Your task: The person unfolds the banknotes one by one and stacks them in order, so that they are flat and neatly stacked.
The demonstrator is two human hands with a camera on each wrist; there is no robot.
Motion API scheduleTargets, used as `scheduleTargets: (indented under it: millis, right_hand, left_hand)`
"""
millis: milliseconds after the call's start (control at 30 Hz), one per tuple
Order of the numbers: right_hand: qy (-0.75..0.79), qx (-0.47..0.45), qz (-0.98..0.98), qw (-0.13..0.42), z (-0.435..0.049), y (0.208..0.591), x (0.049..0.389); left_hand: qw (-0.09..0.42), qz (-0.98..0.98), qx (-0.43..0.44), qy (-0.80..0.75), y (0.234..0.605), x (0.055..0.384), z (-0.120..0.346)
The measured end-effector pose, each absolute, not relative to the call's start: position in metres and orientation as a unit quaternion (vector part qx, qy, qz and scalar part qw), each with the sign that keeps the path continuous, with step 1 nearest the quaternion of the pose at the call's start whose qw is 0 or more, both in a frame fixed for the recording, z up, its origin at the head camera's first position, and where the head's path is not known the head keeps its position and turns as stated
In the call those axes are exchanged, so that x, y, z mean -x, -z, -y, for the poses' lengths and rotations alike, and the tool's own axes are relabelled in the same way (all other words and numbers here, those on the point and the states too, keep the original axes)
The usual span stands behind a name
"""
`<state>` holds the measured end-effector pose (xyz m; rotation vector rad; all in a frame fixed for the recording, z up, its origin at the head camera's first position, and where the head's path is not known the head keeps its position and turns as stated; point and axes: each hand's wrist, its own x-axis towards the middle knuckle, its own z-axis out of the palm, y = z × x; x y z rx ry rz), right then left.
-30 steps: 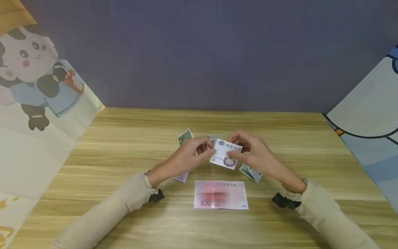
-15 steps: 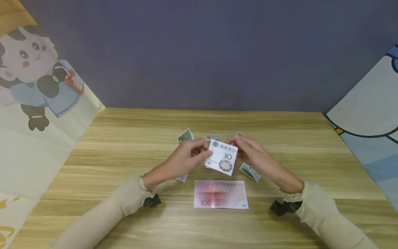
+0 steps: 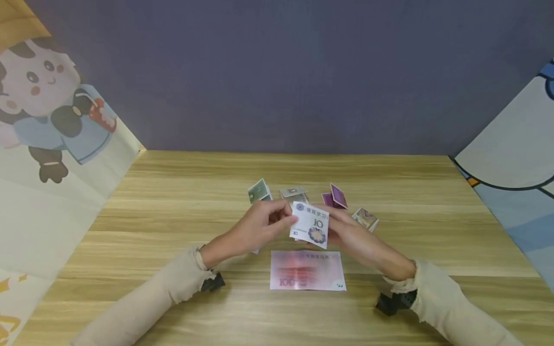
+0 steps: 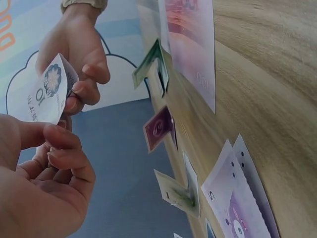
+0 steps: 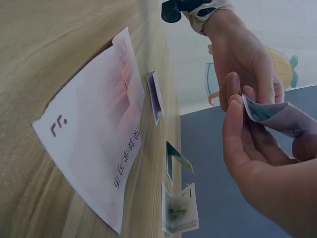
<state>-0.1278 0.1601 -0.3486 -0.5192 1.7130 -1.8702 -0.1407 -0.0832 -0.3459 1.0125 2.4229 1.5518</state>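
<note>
A folded white-and-violet 10 banknote [image 3: 309,225] is held up over the table between both hands. My left hand [image 3: 248,230] pinches its left edge between thumb and index finger, as the left wrist view also shows. My right hand [image 3: 361,238] holds the other side, its fingers reaching behind the note, and in the right wrist view its thumb [image 5: 304,147] lies against the folded paper. The fold gapes slightly there. Below the hands, a pink 100 banknote [image 3: 307,274] lies spread flat on the wooden table.
Several folded banknotes stand or lie behind the hands: a green one [image 3: 259,191], a grey-green 1 note [image 3: 295,193], a purple one [image 3: 339,195] and a brownish one [image 3: 366,218]. A violet 5 note [image 4: 230,198] is beside my left hand. A dark panel [image 3: 277,77] rises behind.
The 10 note first shifted left, then slightly lower. My right thumb left its front face, and the right hand moved down and behind it, uncovering the purple and brownish notes.
</note>
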Motion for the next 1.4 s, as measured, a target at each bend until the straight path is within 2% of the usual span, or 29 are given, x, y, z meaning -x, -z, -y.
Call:
scheduleTargets:
  millis: [500,967,1200,1400]
  right_hand:
    - [0.636,0.222,-0.699,0.241,-0.161,0.355,0.128]
    - [0.642,0.201,-0.723,0.156,-0.172,0.361,0.127]
    - [0.592,0.200,-0.773,0.113,-0.182,0.357,0.122]
    - [0.572,0.194,-0.791,0.103,-0.190,0.354,0.117]
  left_hand:
    - [0.039,-0.808,-0.330,-0.487,0.344,0.140,0.086]
    - [0.025,-0.815,-0.322,-0.481,0.346,0.141,0.093]
    - [0.032,-0.820,-0.314,-0.478,0.347,0.140,0.098]
    - [0.041,-0.819,-0.313,-0.479,0.349,0.136,0.104]
